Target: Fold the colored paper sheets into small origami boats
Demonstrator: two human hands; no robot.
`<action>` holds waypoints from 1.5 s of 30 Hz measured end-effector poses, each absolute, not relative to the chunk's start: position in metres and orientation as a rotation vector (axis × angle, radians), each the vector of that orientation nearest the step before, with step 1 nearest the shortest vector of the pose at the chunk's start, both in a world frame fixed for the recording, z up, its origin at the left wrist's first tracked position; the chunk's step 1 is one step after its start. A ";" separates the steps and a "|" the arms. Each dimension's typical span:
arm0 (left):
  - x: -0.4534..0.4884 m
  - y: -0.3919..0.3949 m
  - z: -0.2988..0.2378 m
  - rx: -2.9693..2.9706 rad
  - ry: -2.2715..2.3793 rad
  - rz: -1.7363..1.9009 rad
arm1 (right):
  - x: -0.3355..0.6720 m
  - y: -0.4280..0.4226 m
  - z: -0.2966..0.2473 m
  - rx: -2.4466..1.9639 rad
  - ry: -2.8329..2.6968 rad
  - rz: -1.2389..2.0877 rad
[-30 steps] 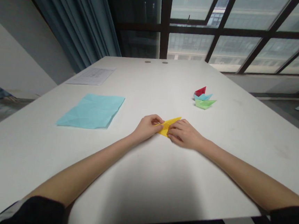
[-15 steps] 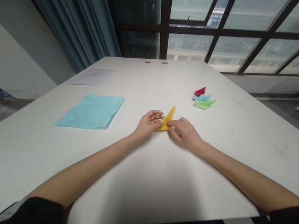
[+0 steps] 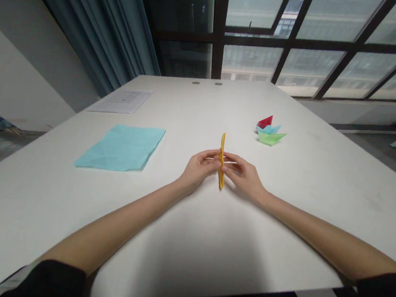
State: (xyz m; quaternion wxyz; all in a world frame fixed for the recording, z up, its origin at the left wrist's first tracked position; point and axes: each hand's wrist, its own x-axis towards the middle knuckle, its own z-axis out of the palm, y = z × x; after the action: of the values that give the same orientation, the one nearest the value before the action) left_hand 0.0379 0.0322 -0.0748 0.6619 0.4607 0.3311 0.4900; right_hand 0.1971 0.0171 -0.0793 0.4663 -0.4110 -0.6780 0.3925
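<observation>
A folded yellow paper (image 3: 223,144) stands edge-on between my hands, near the middle of the table, so it looks like a narrow upright strip. My left hand (image 3: 199,168) pinches it from the left, thumb and fingertips on its middle. From the right, my right hand (image 3: 246,175) grips the same paper with thumb and fingers. Its top and bottom ends stick out past my fingers. Whether its lower end touches the table, I cannot tell.
A stack of light blue paper squares (image 3: 122,147) lies left of my hands. Behind it is a printed sheet (image 3: 122,101). To the right sit three folded paper boats: red (image 3: 264,122), blue (image 3: 268,129) and green (image 3: 271,138). The white table (image 3: 190,240) reaches toward the windows.
The yellow paper has turned from a slanted, broad-side view to upright and edge-on. Both hands have shifted their fingers and now pinch it from opposite sides.
</observation>
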 end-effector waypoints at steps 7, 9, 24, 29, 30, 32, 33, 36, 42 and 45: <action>0.037 0.033 -0.075 1.029 0.796 1.133 | 0.198 0.016 -0.082 -0.990 -1.682 0.979; 0.037 0.033 -0.074 1.038 0.798 1.140 | 0.197 0.016 -0.081 -0.989 -1.683 0.979; 0.037 0.028 -0.077 1.710 1.154 1.196 | 0.197 0.011 -0.080 -0.978 -1.976 0.624; 0.037 0.025 -0.072 1.766 1.181 1.180 | 0.196 0.011 -0.075 -1.025 -1.917 0.645; 0.037 0.024 -0.071 1.772 1.188 1.171 | 0.196 0.011 -0.075 -1.030 -1.899 0.654; 0.037 0.023 -0.070 1.783 1.215 1.165 | 0.195 0.012 -0.074 -1.041 -1.874 0.662; 0.037 0.023 -0.070 1.789 1.228 1.167 | 0.195 0.012 -0.074 -1.051 -1.864 0.662; 0.038 0.021 -0.070 1.809 1.227 1.178 | 0.195 0.012 -0.073 -1.104 -1.833 0.668; 0.040 0.018 -0.069 1.799 1.157 1.185 | 0.194 0.013 -0.068 -1.190 -1.808 0.633; 0.039 0.018 -0.069 1.790 1.151 1.204 | 0.194 0.015 -0.068 -1.201 -1.771 0.607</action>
State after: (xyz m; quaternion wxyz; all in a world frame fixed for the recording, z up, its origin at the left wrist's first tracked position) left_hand 0.0390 0.0182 -0.0692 0.3411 0.6882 0.4426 0.4628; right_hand 0.1943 0.0150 -0.0683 0.4428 -0.4842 -0.7138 0.2448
